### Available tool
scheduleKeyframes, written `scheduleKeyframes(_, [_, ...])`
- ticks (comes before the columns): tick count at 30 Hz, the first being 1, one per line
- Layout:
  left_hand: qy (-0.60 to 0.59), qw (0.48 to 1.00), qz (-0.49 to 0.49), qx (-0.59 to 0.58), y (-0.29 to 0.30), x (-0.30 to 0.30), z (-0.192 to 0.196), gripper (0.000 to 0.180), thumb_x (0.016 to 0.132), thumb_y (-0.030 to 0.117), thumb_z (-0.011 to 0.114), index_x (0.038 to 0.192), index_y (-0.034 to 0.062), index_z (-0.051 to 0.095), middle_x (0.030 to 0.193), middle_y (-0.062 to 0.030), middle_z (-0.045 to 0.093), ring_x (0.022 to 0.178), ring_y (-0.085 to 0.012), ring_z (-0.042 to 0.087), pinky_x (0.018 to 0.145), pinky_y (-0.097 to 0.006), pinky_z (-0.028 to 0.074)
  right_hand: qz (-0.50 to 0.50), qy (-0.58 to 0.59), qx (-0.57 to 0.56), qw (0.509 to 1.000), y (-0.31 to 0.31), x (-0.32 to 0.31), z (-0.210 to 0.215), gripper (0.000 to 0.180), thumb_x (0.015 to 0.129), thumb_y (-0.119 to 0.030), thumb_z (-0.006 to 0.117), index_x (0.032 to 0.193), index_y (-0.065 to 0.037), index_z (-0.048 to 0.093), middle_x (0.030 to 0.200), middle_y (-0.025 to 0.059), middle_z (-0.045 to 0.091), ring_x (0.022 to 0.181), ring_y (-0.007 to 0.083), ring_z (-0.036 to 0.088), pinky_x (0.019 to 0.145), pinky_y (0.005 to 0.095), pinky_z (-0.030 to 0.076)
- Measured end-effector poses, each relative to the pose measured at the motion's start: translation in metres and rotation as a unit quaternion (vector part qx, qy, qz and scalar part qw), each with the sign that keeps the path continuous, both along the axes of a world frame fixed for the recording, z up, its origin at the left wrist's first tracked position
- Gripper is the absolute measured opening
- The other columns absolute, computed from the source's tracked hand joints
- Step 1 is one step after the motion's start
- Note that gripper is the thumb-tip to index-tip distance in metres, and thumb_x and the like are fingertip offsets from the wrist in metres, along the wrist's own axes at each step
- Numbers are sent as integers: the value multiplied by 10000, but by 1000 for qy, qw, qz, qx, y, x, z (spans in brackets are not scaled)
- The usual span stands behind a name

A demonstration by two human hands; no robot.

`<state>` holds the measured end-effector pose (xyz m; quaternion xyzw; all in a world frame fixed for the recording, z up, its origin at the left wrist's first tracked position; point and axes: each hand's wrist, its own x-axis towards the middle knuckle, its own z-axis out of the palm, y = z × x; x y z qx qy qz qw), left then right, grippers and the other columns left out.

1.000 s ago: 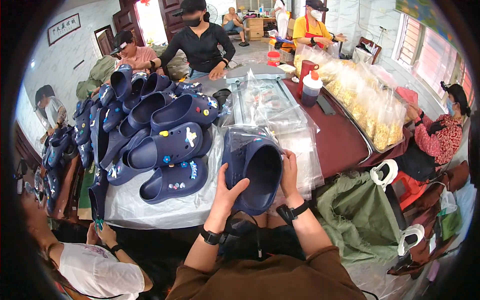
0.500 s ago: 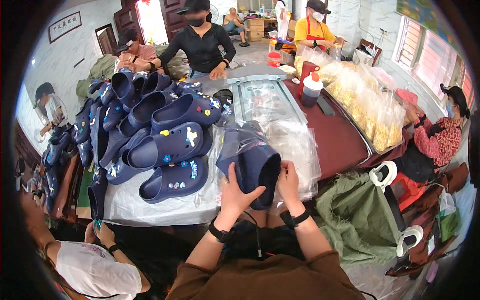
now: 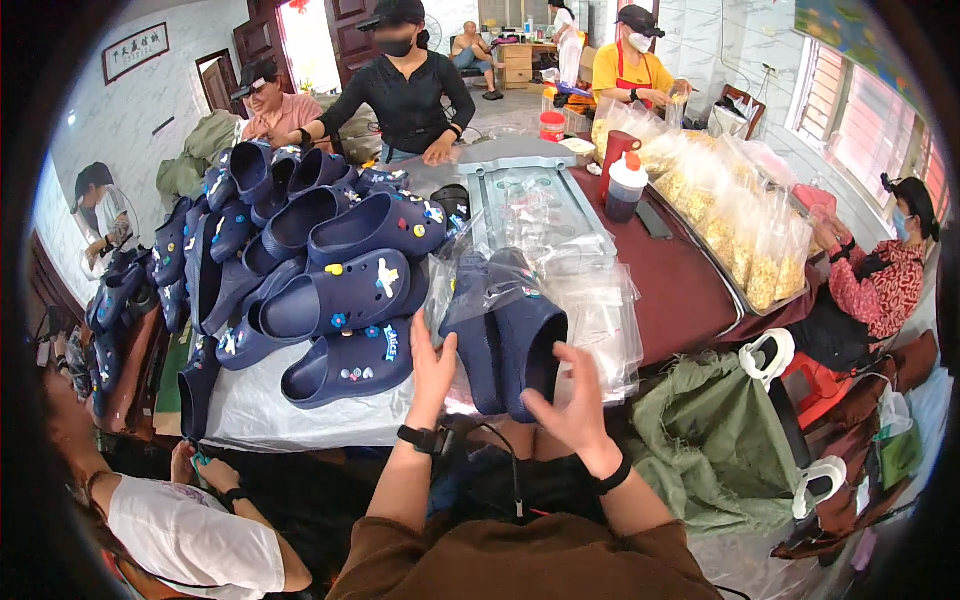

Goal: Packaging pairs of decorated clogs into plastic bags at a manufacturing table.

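A pair of navy blue clogs (image 3: 478, 345) lies side by side at the table's front edge, toes pointing away from me and heels toward me. Clear plastic film covers their toe ends. My left hand (image 3: 432, 368) is just left of the pair, fingers stretched out, holding nothing. On the other side, my right hand (image 3: 574, 400) is spread beside the right clog's heel opening, its thumb close to the heel; whether it touches, I cannot tell. Left of my left hand lies another navy clog (image 3: 345, 365) with colourful charms.
A big heap of navy clogs (image 3: 330, 295) fills the table's left. Flat clear bags (image 3: 600, 320) lie right of the pair, before a grey plastic board (image 3: 525, 190). A tray of filled bags (image 3: 725, 200) and a bottle (image 3: 626, 185) stand farther right. A co-worker (image 3: 190, 535) sits near left.
Both hands have let go of the pair of clogs and spread apart, the left hand going left. The clogs now lie lower on the table.
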<state>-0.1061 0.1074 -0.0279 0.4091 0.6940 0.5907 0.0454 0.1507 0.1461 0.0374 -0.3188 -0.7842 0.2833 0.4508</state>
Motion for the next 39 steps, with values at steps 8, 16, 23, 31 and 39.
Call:
scheduleKeyframes(8, [-86,988,-36,-121,6,24,40,407,907,255,745,1257,50,706,1018,-162,763,866,-206,724,776,-315,540,17,-176,27,984,-19,-11,4,1304,614,-502,915,1581,-25,181,1389,382,384,1258,522,491,1038,529,453])
scheduleKeyframes(16, [-16,999,23,25,-2,42,50,180,892,169,757,1039,67,778,840,-137,729,673,-194,688,636,-310,511,-47,-113,-55,991,-14,4,10,1031,642,-328,862,1505,-62,364,1249,221,496,1172,414,538,948,474,492])
scheduleKeyframes(23, [269,955,88,92,-17,46,58,41,922,80,687,939,43,687,814,-109,675,735,-323,656,650,-397,509,-78,-49,27,995,-16,-5,-5,983,686,-379,847,1488,-46,386,1193,227,507,1076,419,566,886,473,506])
scheduleKeyframes(31, [159,984,-75,-16,-34,62,21,169,922,54,635,1081,1,615,999,-191,641,965,-387,620,790,-433,513,-66,-54,23,996,-21,-19,-4,1006,712,-387,855,1480,22,352,1197,240,494,1059,421,543,901,463,481])
scheduleKeyframes(39, [-129,965,-229,16,-57,81,42,1312,674,306,928,1602,14,49,1502,-336,343,1387,-457,407,1137,-488,377,88,-42,58,994,17,-17,6,533,893,-135,672,1381,-1,502,1162,193,572,1037,375,578,925,441,465])
